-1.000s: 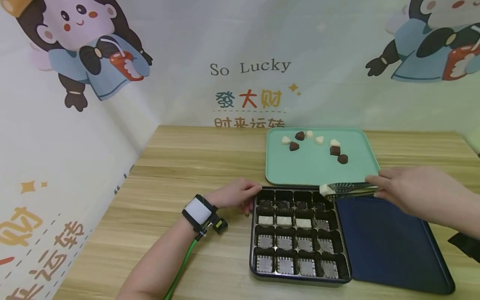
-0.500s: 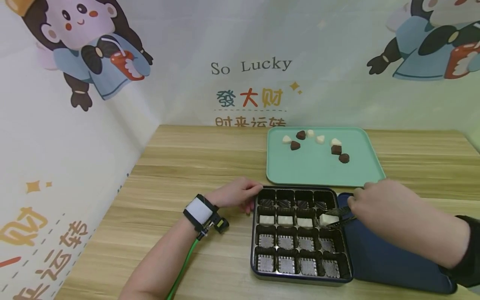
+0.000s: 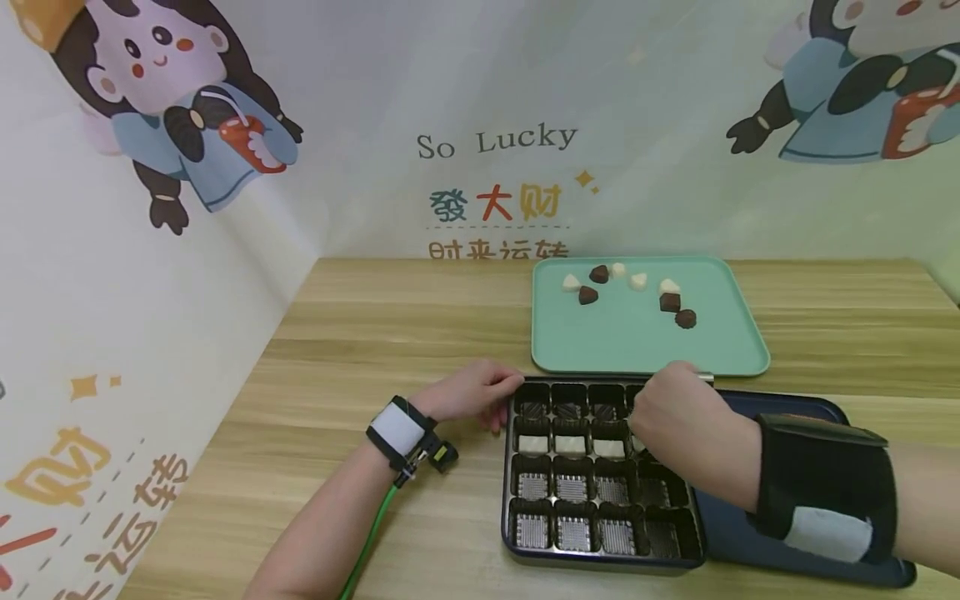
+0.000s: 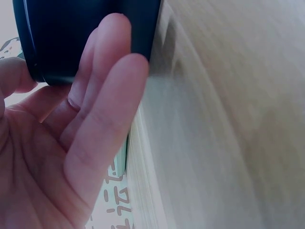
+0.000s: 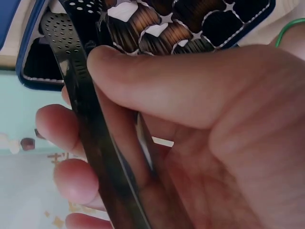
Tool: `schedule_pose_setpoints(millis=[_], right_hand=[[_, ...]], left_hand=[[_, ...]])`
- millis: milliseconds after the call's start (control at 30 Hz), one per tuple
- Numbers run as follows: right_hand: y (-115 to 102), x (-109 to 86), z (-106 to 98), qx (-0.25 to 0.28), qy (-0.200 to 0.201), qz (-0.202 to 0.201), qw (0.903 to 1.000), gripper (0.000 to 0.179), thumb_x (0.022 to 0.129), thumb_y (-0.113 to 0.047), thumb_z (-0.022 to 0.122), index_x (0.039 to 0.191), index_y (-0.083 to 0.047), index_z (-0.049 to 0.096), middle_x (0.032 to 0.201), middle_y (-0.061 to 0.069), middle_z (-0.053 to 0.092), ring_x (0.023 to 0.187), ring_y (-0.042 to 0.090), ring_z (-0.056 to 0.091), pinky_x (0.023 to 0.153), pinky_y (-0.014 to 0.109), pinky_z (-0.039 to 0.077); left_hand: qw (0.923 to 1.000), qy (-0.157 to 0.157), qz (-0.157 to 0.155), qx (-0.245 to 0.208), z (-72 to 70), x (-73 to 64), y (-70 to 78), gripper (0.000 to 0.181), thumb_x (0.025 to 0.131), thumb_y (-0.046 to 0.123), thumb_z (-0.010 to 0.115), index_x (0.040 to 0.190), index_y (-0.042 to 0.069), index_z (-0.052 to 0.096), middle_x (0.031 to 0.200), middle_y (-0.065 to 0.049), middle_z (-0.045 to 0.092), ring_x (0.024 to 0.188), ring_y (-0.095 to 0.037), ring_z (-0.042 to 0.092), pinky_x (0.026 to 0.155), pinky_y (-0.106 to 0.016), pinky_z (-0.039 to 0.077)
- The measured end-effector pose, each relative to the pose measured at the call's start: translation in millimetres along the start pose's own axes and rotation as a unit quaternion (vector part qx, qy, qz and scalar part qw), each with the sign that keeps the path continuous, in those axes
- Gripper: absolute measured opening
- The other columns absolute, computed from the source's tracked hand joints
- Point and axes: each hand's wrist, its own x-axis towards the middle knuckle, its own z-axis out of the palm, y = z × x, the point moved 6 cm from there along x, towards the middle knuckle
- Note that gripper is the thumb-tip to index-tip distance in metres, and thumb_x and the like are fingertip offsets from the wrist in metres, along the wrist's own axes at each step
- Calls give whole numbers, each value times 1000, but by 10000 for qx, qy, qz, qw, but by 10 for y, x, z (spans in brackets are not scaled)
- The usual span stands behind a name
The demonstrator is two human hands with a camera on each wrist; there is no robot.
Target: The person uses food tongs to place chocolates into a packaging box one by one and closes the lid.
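My left hand [image 3: 468,392] holds the back-left corner of a dark box [image 3: 603,560] with thumb and index finger; its other fingers extend along the side [image 4: 107,114]. Within the box is a black divided insert, with white chocolates [image 3: 570,445] in its second row. Over the box's right side, my right hand [image 3: 686,425] grips metal tongs [image 5: 97,129] between thumb and fingers. Their perforated ends reach down to the compartments in the right wrist view. The hand hides most of the second row's rightmost compartment, where a sliver of white shows.
Behind the box stands a mint-green tray [image 3: 615,350] with several white and dark chocolates [image 3: 670,302] on it. A dark blue lid [image 3: 738,533] lies right of the box, under my right forearm. A printed cloth [image 3: 360,192] hangs behind the wooden table [image 3: 405,325].
My right hand has swung left and over the box, carrying the white chocolate in the tongs from the top-right corner to the second row's rightmost compartment. My left hand stays at the corner.
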Motion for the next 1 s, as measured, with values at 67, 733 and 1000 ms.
schedule_pose_setpoints(millis=[67, 733, 1000], right_hand=[[-54, 51, 39, -106, -141, -84, 9998, 61, 87, -15, 72, 59, -22, 19, 60, -3, 6, 55, 11, 6, 50, 25, 16], [784, -335, 535, 3358, -1081, 1058, 9297, 17, 84, -18, 75, 81, -11, 60, 65, -5, 46, 53, 12, 43, 45, 31, 37], [1173, -409, 1294, 3960, -1293, 1993, 8870, 26, 94, -18, 61, 92, 8, 59, 70, 8, 57, 59, 19, 52, 52, 35, 40]], left_hand=[[10000, 25, 9, -6, 5, -7, -16, 36, 107, 21, 38, 79, 4, 53, 64, -7, 62, 56, -19, 63, 53, -32, 55], [10000, 31, 88, -13, -6, -24, -45, 36, 107, 23, 38, 81, 5, 55, 65, -7, 62, 56, -20, 63, 55, -33, 56], [9999, -7, 121, -32, -8, -33, -33, 35, 107, 22, 39, 83, 4, 57, 66, -6, 61, 54, -18, 62, 55, -32, 56]])
